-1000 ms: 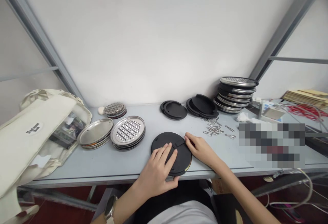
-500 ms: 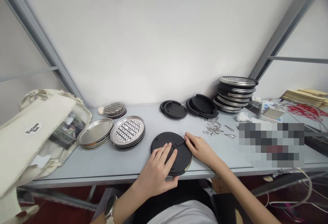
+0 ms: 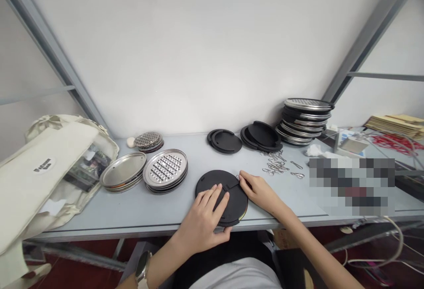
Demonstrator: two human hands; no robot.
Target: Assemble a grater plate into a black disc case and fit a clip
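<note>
A black round plate [image 3: 212,178] lies near the table's front edge, with a thin shiny rim of something below it showing at its lower right. My left hand [image 3: 209,218] holds it, fingers laid across its top and thumb at the near rim. At the plate's upper right edge, my right hand [image 3: 259,193] pinches a small metal wire clip [image 3: 237,177] between thumb and forefinger. The clip's thin end reaches over the plate toward a raised slot in the middle; the fingers hide part of it. Several loose wire clips [image 3: 275,165] are scattered to the right.
Round metal graters [image 3: 166,168] and plain metal discs [image 3: 123,170] stand stacked at left, by a cream cloth bag [image 3: 62,148]. Black round covers [image 3: 227,141] lie along the wall. A tall grater stack [image 3: 303,121] rises at the back right. Red cords [image 3: 394,143] lie farther right.
</note>
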